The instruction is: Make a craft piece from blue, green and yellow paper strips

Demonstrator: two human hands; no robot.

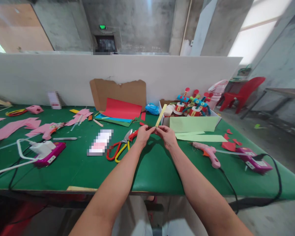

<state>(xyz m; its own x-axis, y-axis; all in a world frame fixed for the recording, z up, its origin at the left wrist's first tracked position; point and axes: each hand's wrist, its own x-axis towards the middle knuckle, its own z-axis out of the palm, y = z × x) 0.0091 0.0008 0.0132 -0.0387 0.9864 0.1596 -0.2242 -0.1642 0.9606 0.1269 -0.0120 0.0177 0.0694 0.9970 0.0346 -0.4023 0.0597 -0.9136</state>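
Note:
Out in front of me, above the green table, my left hand [145,134] and my right hand [166,135] meet with fingertips pinched together. Between them is a narrow yellow paper strip [161,114], its free end slanting up and to the right. A dark green strip [144,122] seems to run off leftward from the same pinch; the join is hidden by my fingers. Just left of my left hand lie scissors [118,151] with red and yellow handles, blades partly spread. Light green paper strips [201,137] lie right of my right hand.
A pink glue gun [207,152] and a purple power strip [254,160] with cords are at right. Behind stands a box [194,124] with paper-cup figures [195,109]. Coloured sheets [123,109] lean on cardboard [98,95]. Another power strip [51,155] and pink paper [14,128] occupy the left.

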